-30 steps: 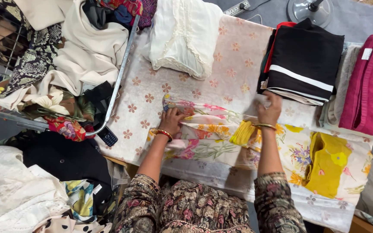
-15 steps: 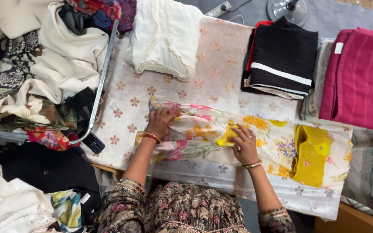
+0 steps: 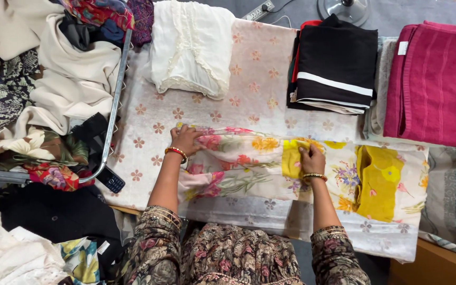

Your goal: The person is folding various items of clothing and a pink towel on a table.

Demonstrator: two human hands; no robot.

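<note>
Floral garment [image 3: 238, 166], cream with pink, orange and yellow print, lies spread across the patterned bedsheet [image 3: 270, 68], just below the folded white lace top [image 3: 192, 47]. I see my left hand [image 3: 186, 140] flat, fingers spread, pinning the garment's upper left edge. My right hand [image 3: 311, 158] has moved left since a second ago, from the garment's far upper edge to its yellow panel [image 3: 293, 158], which it presses down with closed fingers; the cloth now looks doubled over there, so I judge a fold has just been laid. To the right of the garment lies a yellow-lined piece [image 3: 378, 182]; above that sit a black folded stack [image 3: 336, 66] and a pink towel [image 3: 439, 84]. A phone [image 3: 111, 180] rests left of the garment.
</note>
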